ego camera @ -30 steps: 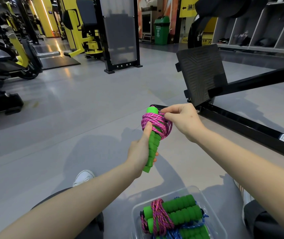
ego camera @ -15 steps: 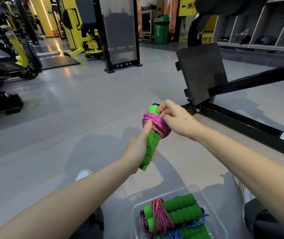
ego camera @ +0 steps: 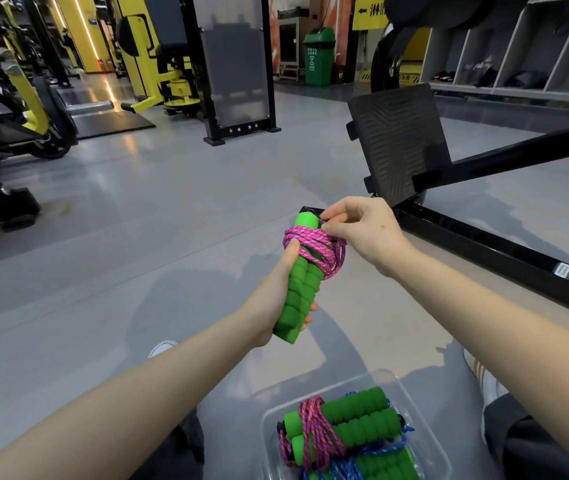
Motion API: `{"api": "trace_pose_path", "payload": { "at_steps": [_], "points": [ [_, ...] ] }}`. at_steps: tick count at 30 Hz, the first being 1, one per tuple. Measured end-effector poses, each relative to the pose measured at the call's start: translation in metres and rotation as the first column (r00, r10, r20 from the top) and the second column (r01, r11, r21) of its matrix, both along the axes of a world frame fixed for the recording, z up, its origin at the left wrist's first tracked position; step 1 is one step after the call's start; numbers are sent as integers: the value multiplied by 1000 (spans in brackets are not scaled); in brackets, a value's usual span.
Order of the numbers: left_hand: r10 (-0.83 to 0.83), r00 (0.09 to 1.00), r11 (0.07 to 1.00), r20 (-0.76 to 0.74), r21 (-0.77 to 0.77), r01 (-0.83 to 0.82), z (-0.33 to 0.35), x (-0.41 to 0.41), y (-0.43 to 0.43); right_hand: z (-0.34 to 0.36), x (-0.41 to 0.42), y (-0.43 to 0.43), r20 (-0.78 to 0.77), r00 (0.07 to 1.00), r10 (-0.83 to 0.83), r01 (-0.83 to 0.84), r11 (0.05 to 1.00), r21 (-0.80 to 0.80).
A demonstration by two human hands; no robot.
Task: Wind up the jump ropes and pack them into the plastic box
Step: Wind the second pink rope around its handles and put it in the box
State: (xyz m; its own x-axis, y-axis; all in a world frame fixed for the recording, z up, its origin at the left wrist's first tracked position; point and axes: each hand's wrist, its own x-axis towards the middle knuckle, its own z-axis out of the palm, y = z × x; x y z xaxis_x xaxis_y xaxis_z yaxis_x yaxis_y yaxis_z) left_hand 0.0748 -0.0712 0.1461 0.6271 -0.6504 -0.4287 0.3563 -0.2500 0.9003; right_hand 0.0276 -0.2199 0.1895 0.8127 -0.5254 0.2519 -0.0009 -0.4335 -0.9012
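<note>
Fingertips (ego camera: 328,216) of the right hand (ego camera: 366,233) pinch the pink rope (ego camera: 314,244) at the coil's top, likely tucking its end so the winding holds. The left hand (ego camera: 272,306) is closed around two green handles (ego camera: 298,289), held upright together as a core. Below, the box (ego camera: 425,427) holds two wound ropes, one pink, one blue.

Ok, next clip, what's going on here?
A person sits on a gym floor winding a jump rope. The left hand grips the green handles; the right hand pinches the pink rope coiled near their top. A clear plastic box below already holds other wound ropes.
</note>
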Motion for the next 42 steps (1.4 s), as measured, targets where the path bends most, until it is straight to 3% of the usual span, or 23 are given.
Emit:
{"api": "trace_pose_path", "payload": {
  "at_steps": [3, 8, 12, 16, 22, 25, 27, 30, 33, 35, 38, 42],
  "points": [
    [-7, 999, 1000, -32, -5, 7, -1, -1, 3, -6, 1, 4, -3, 1000, 19, -19, 989, -145],
    [-13, 1000, 1000, -9, 16, 13, -1, -1, 8, -17, -4, 7, -36, 993, 109, -113, 981, -158],
    [-67, 997, 997, 41, 47, 65, 3, 3, 12, -24, -4, 6, -81, 984, 157, -166, 979, -120],
    [-169, 985, 983, -39, 71, 172, 0, -3, 12, -27, -9, 4, -21, 979, 201, -201, 979, 14],
    [-260, 964, 960, -64, 88, 265, -3, -8, 5, -37, -3, -2, -57, 998, -17, 21, 998, 60],
    [-315, 949, 928, 29, 216, 302, -4, -3, 8, -37, -9, 0, -121, 992, 45, -22, 982, 186],
    [-420, 903, 871, 91, 319, 373, -5, 0, 14, -37, -23, -3, -216, 956, 199, -177, 977, 120],
    [-591, 806, 759, 47, 373, 534, -11, -5, 25, -36, -52, -6, -434, 812, 390, -451, 891, -43],
    [-676, 735, 677, -51, 351, 646, -17, -10, 31, -36, -73, -4, -563, 675, 477, -599, 800, -41],
    [-687, 724, 665, -67, 342, 663, -18, -10, 32, -42, -84, -1, -661, 600, 450, -684, 717, -132],
    [-739, 668, 611, -87, 331, 719, -23, -16, 29, -68, -96, -1, -670, 662, 335, -704, 585, -403],
    [-767, 627, 580, -138, 268, 769, -38, -31, 22, -92, -112, -8, -608, 739, 289, -655, 519, -549]
  ]
}}
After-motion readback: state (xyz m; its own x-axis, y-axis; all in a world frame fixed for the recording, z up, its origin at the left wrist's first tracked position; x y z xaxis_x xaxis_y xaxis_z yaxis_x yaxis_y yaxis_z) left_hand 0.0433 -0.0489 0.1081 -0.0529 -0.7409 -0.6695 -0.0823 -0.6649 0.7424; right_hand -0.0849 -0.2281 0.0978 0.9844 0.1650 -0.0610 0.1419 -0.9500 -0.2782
